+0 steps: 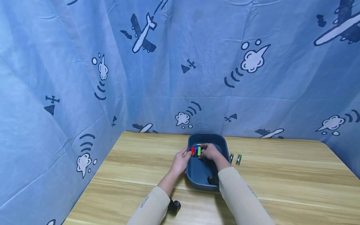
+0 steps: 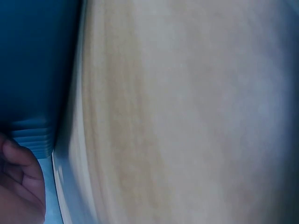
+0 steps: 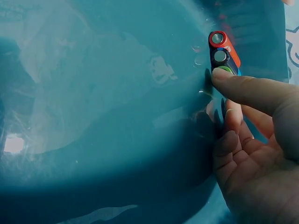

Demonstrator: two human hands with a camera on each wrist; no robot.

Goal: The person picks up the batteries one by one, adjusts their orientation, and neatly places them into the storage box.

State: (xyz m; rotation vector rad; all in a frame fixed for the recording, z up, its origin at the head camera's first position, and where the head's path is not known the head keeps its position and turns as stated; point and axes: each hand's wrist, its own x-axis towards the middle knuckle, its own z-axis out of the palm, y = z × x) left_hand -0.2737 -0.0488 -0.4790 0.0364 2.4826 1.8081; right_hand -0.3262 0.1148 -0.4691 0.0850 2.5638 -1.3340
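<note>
A dark blue plastic bin (image 1: 201,173) stands on the table. My left hand (image 1: 180,162) grips its left wall, thumb over the rim and fingers on the outside; in the left wrist view those fingers (image 2: 23,170) curl beside the bin's ridged wall. Inside the bin, my right hand (image 1: 210,152) pinches a green battery (image 1: 199,151) between thumb and fingers. Side by side with it are a dark blue battery (image 3: 220,56) and a red battery (image 3: 233,51), in a row towards the left wall. The right thumb covers most of the green battery's end in the right wrist view.
Two more batteries lie on the wooden table (image 1: 281,175) right of the bin: a green and black battery (image 1: 238,159) and a dark battery (image 1: 231,157) close to the bin's wall. A blue curtain (image 1: 174,78) with plane prints hangs behind and to the left.
</note>
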